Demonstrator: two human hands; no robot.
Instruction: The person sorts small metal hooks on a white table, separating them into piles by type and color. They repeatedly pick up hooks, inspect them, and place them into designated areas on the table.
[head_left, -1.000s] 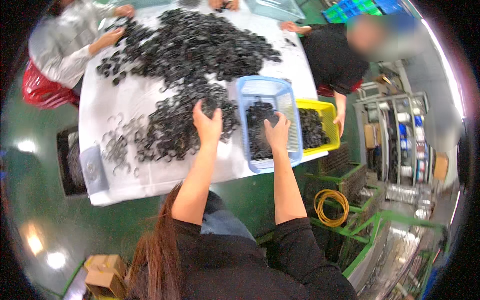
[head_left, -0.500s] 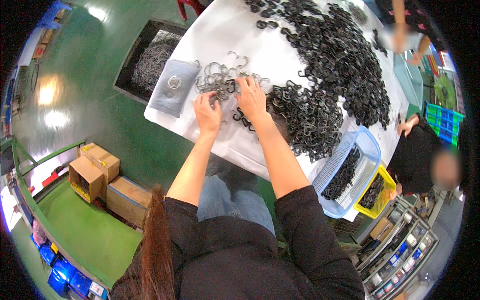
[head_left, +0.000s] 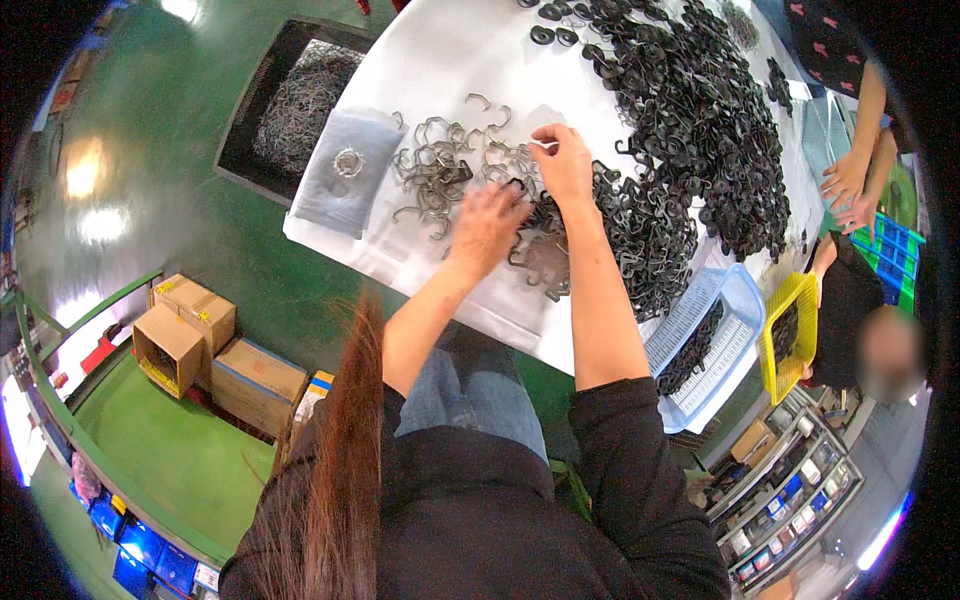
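Note:
My left hand is smeared by motion over the white table, between the bare metal hooks and a few black hooks. Something dark shows at its fingertips, too blurred to name. Higher and to the right, my right hand has its thumb and forefinger closed together; whatever is between them cannot be made out. More metal hooks lie just left of those fingers. A large heap of black hooks and round black parts spreads to the right. A clear plastic bag lies beneath my right forearm.
A grey folded plastic sheet with a metal ring covers the table's left corner. Beyond it stands a black crate of metal pieces. Blue and yellow baskets with black parts are at right, near co-workers' hands. Cartons stand left.
Both my hands have moved right, away from the middle of the metal hooks. The yellow basket has shifted and tilted beside a co-worker. Another person's hands have come lower at the upper right.

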